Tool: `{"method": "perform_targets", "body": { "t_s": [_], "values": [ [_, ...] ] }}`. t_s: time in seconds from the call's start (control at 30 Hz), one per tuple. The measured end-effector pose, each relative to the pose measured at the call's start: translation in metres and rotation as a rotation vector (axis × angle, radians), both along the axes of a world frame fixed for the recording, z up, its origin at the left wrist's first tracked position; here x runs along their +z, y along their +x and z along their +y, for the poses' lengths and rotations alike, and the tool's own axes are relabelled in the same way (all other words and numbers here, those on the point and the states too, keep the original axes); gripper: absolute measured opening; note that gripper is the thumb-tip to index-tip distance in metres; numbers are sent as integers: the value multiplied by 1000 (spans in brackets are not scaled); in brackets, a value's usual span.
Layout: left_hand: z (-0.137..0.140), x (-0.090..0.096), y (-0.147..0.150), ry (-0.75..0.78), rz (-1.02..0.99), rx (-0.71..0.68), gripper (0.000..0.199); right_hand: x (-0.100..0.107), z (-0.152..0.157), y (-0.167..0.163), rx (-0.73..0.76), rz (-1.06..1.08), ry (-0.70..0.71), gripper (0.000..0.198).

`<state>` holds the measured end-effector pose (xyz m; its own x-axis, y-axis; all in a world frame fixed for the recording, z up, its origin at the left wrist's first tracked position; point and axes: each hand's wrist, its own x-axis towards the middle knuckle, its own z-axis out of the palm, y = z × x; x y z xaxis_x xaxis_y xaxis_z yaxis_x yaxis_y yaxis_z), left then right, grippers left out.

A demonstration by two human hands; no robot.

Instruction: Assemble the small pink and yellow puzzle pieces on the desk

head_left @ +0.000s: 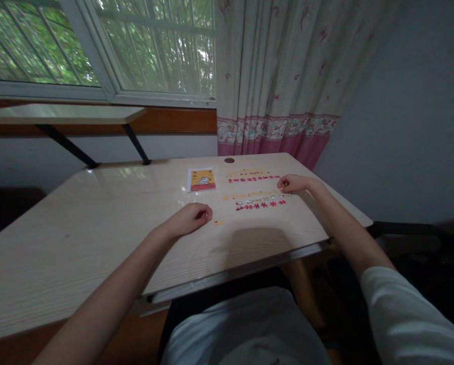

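A picture card (202, 186), printed with a white figure on yellow and red, was laid on the pale desk (97, 218). Puzzle pieces (264, 205) were set out in rows to the right of the card: a yellow and a red row were placed farther back, and yellow, white and red rows nearer the person. The left hand (192, 218) was held on the near side of the card, its fingers curled inward, beside a few yellow pieces (218, 222). The right hand (295, 183) was held well to the right of the card, fingertips drawn narrowly together at the rows' ends. Whether a piece was gripped by either hand could not be told.
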<state>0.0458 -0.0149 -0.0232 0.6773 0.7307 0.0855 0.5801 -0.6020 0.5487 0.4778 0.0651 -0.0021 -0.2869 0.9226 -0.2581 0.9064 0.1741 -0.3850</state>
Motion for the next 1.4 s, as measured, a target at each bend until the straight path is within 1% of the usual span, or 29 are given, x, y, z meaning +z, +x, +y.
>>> {"method": "perform_targets", "body": {
  "t_s": [0.2, 0.3, 0.47, 0.53, 0.63, 0.73, 0.8, 0.97, 1.03, 1.1, 1.17, 1.27, 1.33, 1.4],
  "values": [
    [-2, 2, 1, -4, 1, 1, 20, -2, -2, -3, -18, 130, -50, 19],
    [-3, 2, 1, 8, -3, 4, 20, 2, -7, 2, -26, 195, -53, 24],
    [-2, 1, 1, 1, -4, 7, 20, 11, -18, 31, -54, 224, -63, 42],
    [-1, 1, 1, 3, 2, 7, 20, 10, -22, 44, -53, 210, -82, 45],
    [0, 0, 1, 9, 2, 6, 21, 1, -25, 58, -88, 180, -96, 47],
    [1, 0, 1, 8, 0, -3, 21, -8, -25, 62, -128, 148, -55, 48],
    [1, -1, 0, 7, -1, -7, 21, -11, -25, 61, -140, 126, -19, 47],
    [1, -1, 0, 1, 7, -1, 21, -7, -27, 57, -125, 105, -7, 41],
    [1, -1, 0, 8, 3, -2, 22, -4, -28, 58, -129, 110, 39, 36],
    [1, 0, 0, 15, 2, -4, 21, -2, -27, 60, -168, 68, 114, 29],
    [0, 0, 1, 11, 1, -3, 21, 1, -27, 65, -241, -24, 193, 22],
    [-1, 1, 2, -8, -3, 6, 20, 5, -28, 69, -330, -164, 252, 14],
    [-1, 1, 2, -19, -4, 6, 20, 6, -31, 67, -322, -210, 251, 15],
    [0, 0, 2, -22, -4, 0, 20, 5, -35, 61, -252, -213, 244, 20]
  ]
}}
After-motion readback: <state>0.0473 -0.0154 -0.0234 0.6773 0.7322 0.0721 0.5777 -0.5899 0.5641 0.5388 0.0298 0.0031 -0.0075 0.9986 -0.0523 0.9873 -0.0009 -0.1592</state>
